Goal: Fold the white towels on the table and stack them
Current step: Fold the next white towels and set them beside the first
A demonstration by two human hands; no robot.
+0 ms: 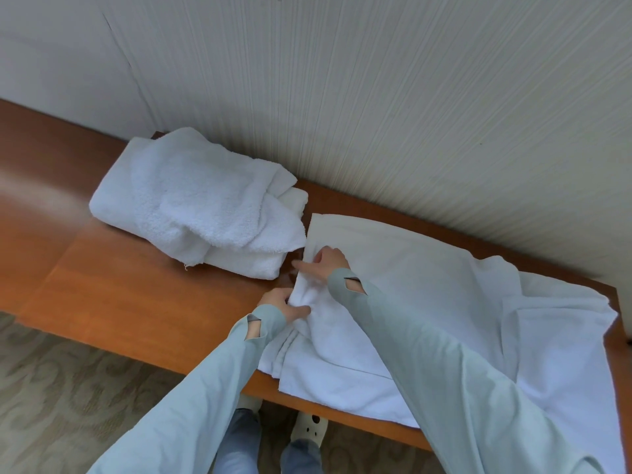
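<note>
A large white towel point(427, 285) lies spread over the right half of the wooden table point(136, 302), rumpled at its right end. My left hand point(285, 304) grips a bunched fold at the towel's left edge. Just above it, my right hand point(325, 263) pinches the same edge, with the forefinger pointing left. To the left sits a loose pile of white towels point(195, 203), roughly folded with a crumpled one on top, about a hand's width from my hands.
The table stands against a ribbed pale wall point(376, 97). Its front edge runs diagonally from left to lower right, with patterned carpet point(68, 388) below. My feet in light shoes point(309, 429) stand under the edge. Bare wood shows at the left of the table.
</note>
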